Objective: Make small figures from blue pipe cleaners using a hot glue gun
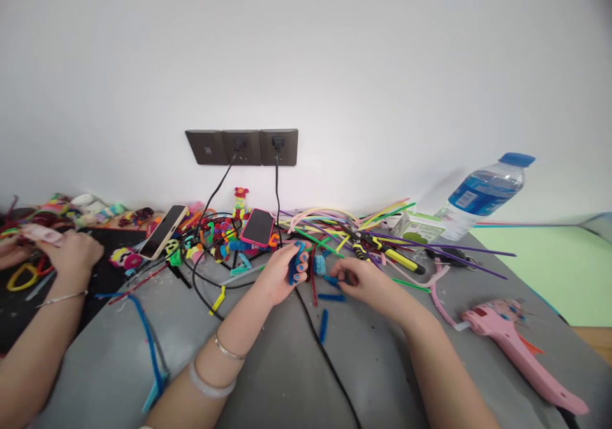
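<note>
My left hand is closed around a bundle of blue pipe cleaner, its fingers curled over it above the grey table. To the right, my right hand reaches low with bent fingers, and a short blue pipe cleaner piece shows at its fingertips. Between both hands lie a light blue coiled piece and a dark red tinsel strip. Two cut blue pieces, one lying crosswise and one pointing towards me, rest on the table just below.
Pipe cleaners, yellow-black pliers and a pink-edged phone lie behind my hands. A pink glue gun and a water bottle are at right. A black cable crosses the table. A co-worker's hand works at left.
</note>
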`<state>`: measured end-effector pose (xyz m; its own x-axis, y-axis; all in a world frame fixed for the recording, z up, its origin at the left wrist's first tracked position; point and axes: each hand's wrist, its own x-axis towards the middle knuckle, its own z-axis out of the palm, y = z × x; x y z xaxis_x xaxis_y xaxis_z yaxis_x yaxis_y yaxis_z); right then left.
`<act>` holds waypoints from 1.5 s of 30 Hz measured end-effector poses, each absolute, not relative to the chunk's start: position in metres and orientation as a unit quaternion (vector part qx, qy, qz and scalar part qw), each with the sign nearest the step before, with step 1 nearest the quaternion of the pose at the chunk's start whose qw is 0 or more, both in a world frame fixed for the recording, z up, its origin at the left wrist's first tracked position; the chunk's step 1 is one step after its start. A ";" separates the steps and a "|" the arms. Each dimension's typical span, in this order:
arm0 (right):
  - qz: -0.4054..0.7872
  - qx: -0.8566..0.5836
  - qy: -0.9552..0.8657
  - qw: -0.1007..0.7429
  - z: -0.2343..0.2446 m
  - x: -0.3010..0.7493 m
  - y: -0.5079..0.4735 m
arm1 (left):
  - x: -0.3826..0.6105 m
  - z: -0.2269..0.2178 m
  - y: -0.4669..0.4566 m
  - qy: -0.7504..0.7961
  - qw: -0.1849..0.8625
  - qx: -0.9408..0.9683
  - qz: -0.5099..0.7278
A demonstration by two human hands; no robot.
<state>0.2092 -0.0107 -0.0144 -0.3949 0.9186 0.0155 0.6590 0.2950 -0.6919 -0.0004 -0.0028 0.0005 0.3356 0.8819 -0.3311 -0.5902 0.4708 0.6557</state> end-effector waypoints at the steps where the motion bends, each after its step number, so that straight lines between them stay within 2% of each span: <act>1: 0.309 -0.508 -0.774 0.217 -0.015 0.209 -0.010 | -0.001 0.000 -0.003 0.340 0.787 0.212 0.469; 12: 0.329 -0.480 -0.764 0.278 -0.014 0.215 -0.010 | 0.001 0.004 -0.003 0.347 0.797 0.159 0.467; 22: 0.461 -0.417 -0.753 0.216 -0.009 0.203 -0.014 | 0.002 -0.003 -0.004 0.328 0.792 0.223 0.464; 29: 0.396 -0.431 -0.787 0.196 -0.006 0.197 -0.017 | 0.003 0.003 -0.004 0.354 0.804 0.160 0.451; 31: 0.358 -0.441 -0.793 0.223 -0.007 0.196 -0.015 | 0.003 0.004 -0.004 0.359 0.804 0.156 0.448; 36: 0.175 -0.487 -0.792 0.325 -0.020 0.195 -0.003 | 0.005 0.006 -0.004 0.375 0.797 0.158 0.446; 40: 0.077 -0.517 -0.804 0.282 -0.034 0.194 0.002 | 0.007 0.006 -0.005 0.386 0.793 0.165 0.441; 45: 0.047 -0.535 -0.807 0.245 -0.037 0.193 0.000 | 0.006 0.004 -0.006 0.379 0.792 0.172 0.446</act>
<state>0.1935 0.0002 -0.0366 -0.3083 0.8863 0.3455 0.8408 0.4238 -0.3370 0.0062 -0.0056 0.0043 0.3147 0.8377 -0.4464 -0.5772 0.5422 0.6106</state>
